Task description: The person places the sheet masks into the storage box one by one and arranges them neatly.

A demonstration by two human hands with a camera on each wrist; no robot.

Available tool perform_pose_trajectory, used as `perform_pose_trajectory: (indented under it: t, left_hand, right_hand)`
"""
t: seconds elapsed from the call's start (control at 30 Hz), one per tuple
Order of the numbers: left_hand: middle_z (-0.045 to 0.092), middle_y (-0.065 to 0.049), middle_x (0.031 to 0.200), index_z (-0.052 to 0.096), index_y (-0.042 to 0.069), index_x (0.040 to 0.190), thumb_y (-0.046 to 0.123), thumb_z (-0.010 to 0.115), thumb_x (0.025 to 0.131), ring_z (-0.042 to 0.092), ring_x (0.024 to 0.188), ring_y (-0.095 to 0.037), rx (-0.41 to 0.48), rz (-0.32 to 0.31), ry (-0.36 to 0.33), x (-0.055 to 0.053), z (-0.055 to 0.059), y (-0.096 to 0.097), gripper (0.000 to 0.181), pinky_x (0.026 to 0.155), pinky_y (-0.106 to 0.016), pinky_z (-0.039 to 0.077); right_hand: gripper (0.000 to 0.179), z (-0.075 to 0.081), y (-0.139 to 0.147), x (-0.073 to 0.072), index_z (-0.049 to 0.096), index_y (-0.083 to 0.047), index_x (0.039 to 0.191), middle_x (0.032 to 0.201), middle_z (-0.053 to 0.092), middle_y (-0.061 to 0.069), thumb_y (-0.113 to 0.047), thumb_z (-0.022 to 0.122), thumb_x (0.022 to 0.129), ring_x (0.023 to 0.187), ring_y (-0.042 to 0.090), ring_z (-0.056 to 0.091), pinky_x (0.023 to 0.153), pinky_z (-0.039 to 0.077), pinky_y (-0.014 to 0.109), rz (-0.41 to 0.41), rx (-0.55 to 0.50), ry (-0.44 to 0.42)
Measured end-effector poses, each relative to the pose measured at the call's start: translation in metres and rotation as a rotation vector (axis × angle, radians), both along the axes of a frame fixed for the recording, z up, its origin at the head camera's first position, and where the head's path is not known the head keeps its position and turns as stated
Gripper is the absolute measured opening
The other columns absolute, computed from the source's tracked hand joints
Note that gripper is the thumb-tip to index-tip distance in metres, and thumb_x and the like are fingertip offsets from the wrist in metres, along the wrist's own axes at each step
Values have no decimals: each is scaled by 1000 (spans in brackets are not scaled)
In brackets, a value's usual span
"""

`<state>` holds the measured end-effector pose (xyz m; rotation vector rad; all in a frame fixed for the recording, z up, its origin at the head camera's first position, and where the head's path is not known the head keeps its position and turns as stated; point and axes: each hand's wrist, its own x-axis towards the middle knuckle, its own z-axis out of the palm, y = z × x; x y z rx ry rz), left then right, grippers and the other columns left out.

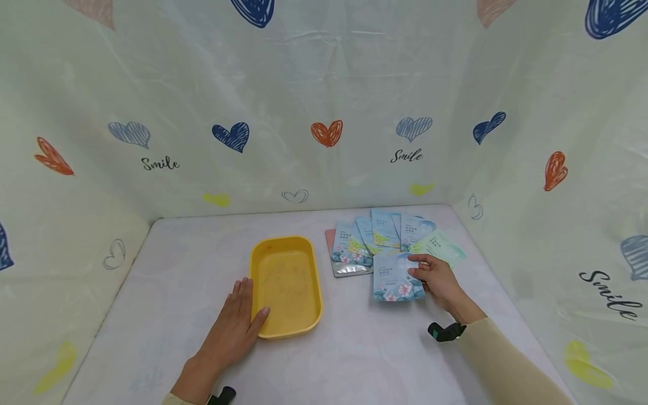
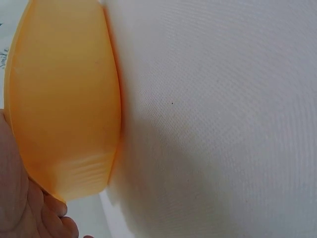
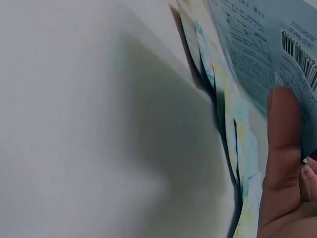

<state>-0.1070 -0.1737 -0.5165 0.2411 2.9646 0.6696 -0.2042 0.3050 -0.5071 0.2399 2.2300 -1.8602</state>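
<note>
At the right, my right hand (image 1: pixel 437 279) pinches a flat blue sachet (image 1: pixel 392 278) with pink flowers by its right edge, slightly above the table. In the right wrist view, the back of this sachet (image 3: pixel 247 42) shows small print and a barcode, with one finger (image 3: pixel 285 134) lying along it. My left hand (image 1: pixel 230 320) rests against the left side of a yellow tray (image 1: pixel 255 253), fingers straight, thumb over the rim. The tray's outer wall (image 2: pixel 69 89) fills the left of the left wrist view. Nothing lies in the tray.
Behind the held sachet, several similar blue sachets (image 1: pixel 385 228) overlap in a loose pile. A pale green one (image 1: pixel 445 247) lies at its right, and a silver one (image 1: pixel 349 269) pokes out at its left. A white cloth (image 1: pixel 354 360) covers the table; heart-printed curtains (image 1: pixel 324 73) stand around it.
</note>
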Motion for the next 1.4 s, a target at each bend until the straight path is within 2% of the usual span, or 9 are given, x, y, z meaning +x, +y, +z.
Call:
perform_pose_trajectory:
  t: [0.13,0.3,0.47,0.67,0.97,1.1,1.27,1.4]
  left_hand:
    - [8,-26,175,7,-6,167,51,39,113,7,163,-44,-2,0,7,0,1,0,85,130,-63,15]
    - [8,-26,175,7,-6,167,52,40,113,7,163,-44,-8,2,-1,0,1,0,85,130,-63,15]
    - [6,-25,176,4,-6,167,50,40,113,5,163,-43,-3,2,-25,-1,0,1,85,131,-61,13]
    - [7,-25,176,4,-5,167,52,40,113,6,164,-42,-6,6,-32,-2,-2,0,86,131,-61,13]
    - [7,-24,176,4,-4,167,52,42,112,5,164,-41,-25,15,-33,-3,-1,-1,88,131,-59,13]
    - [8,-23,176,6,-4,167,50,43,112,5,164,-41,-38,2,-14,-3,0,-4,86,131,-60,14]
    - [14,-21,176,12,-4,167,48,45,112,10,164,-40,-38,-28,39,-2,0,-10,82,131,-61,15]
    - [17,-21,175,16,-4,167,47,45,112,13,163,-40,-28,-38,64,-3,0,-10,80,131,-61,16]
  right_hand:
    - [45,5,-2,-1,50,0,147,96,73,-7,-6,64,104,79,10,71,66,61,24,-28,-14,29]
    - [42,4,-13,-6,52,-3,143,95,73,-5,-7,66,104,77,9,69,63,58,22,-33,-59,77]
    - [46,3,-32,-12,48,-3,145,107,73,-4,-1,66,102,86,10,70,68,59,23,34,-125,112]
    - [53,4,-57,-19,44,-3,149,119,71,0,3,66,101,97,14,72,76,63,26,121,-183,113]
    - [49,8,-88,-27,46,-2,146,106,72,1,2,67,101,87,13,70,70,60,24,180,-208,117]
    - [49,13,-98,-31,46,-3,145,112,73,2,2,67,101,90,14,72,72,62,26,197,-196,114]
    - [51,18,-110,-35,44,2,146,112,72,3,2,67,100,87,14,71,69,59,25,240,-221,114]
    - [51,20,-121,-39,44,1,145,117,72,6,3,67,100,92,17,74,74,64,29,256,-217,108]
